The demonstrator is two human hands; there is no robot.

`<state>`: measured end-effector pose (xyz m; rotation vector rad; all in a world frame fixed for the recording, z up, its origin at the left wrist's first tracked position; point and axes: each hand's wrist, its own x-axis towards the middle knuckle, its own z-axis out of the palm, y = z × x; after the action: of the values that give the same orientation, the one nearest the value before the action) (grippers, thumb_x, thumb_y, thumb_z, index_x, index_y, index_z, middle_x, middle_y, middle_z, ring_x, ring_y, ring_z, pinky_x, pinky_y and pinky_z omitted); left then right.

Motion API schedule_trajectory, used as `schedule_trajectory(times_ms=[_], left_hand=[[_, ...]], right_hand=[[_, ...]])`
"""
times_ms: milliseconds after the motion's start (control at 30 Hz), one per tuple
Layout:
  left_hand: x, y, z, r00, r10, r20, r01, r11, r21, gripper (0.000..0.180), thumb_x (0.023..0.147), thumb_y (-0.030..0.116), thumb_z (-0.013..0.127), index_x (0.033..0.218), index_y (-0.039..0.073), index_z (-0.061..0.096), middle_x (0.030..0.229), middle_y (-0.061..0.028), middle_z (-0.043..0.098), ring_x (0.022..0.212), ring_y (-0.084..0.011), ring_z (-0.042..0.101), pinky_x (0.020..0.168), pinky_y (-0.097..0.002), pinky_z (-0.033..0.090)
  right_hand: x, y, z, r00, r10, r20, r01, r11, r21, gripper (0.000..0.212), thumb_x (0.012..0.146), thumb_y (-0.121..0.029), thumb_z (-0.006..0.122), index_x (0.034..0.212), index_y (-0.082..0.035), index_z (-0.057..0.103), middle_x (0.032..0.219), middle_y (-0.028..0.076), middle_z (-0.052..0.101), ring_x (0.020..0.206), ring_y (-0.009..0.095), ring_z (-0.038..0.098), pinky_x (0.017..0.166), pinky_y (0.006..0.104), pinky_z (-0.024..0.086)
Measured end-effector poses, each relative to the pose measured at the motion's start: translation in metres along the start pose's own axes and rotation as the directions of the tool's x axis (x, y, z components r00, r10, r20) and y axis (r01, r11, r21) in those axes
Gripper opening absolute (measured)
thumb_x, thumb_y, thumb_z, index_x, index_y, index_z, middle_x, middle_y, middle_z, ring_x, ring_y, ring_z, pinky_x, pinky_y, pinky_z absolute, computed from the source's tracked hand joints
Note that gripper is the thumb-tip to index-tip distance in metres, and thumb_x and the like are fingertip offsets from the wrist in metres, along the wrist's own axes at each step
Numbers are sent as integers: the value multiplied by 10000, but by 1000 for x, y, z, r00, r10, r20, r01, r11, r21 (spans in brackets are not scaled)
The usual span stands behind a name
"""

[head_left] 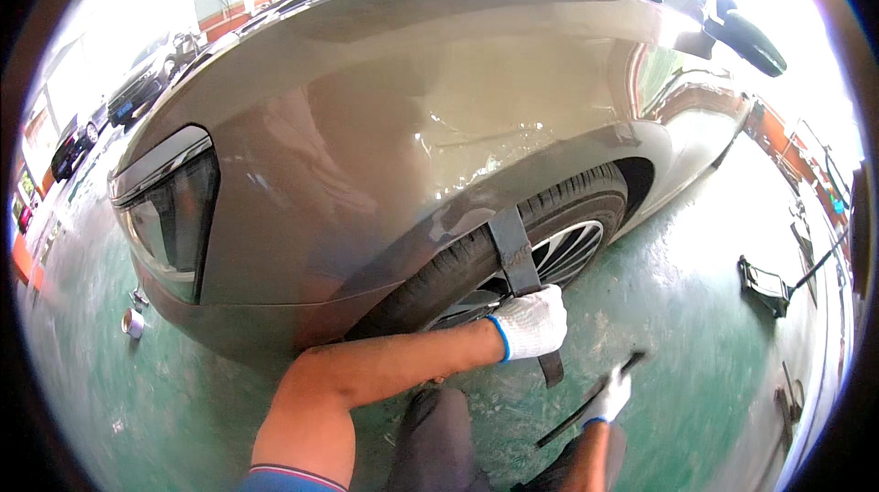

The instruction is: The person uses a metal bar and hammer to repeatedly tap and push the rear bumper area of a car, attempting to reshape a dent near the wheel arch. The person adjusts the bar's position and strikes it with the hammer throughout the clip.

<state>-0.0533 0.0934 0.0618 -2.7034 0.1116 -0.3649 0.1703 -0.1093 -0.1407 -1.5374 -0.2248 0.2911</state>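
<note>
- Bar (515, 257), flat and grey, looks stiff and fairly heavy; probably best taken low, firmly, since gloves could slip.
- It crosses the tyre (572, 196), into the left hand (534, 323), fingers clamped round it, most length above them.
- Right hand (611, 394): fingers closed round a slim dark rod (563, 425).

**A car repair workshop**

Directly ahead of the gloved left hand (534, 321) stands a car (394, 144), broken, wavy reflections across its fender (494, 158); the gloved right hand (612, 396) grips a long dark bar (560, 426). Scuffed green floor (678, 309) spreads beneath both hands. Well to their left are 2 more cars (137, 97); to their right, black-framed equipment (765, 289) sits on the floor.
</note>
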Motion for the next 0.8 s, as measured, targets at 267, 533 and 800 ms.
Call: schedule_trajectory(times_ms=[267,533,800], left_hand=[[2,0,10,999,8,-40,-7,999,32,132,805,225,656,733,135,720,707,-32,668,699,-215,648,699,-383,439],[7,12,75,924,-90,-372,88,996,-24,155,800,220,666,807,117,781,723,-38,701,698,-234,665,682,-411,438],[7,17,79,889,-134,-438,115,991,-70,156,813,221,655,801,129,781,718,-32,698,690,-221,652,706,-409,429]], right_hand=[[-91,-307,106,706,-561,431,622,783,0,246,1001,-171,608,1169,-2,669,765,72,635,669,133,621,634,290,515],[-118,-348,165,208,-724,658,942,330,66,359,857,-154,772,1150,-13,621,818,164,706,743,362,728,667,386,569],[-120,-357,176,175,-708,685,958,282,47,389,787,-89,731,1162,-34,641,928,174,713,804,379,719,721,421,577]])
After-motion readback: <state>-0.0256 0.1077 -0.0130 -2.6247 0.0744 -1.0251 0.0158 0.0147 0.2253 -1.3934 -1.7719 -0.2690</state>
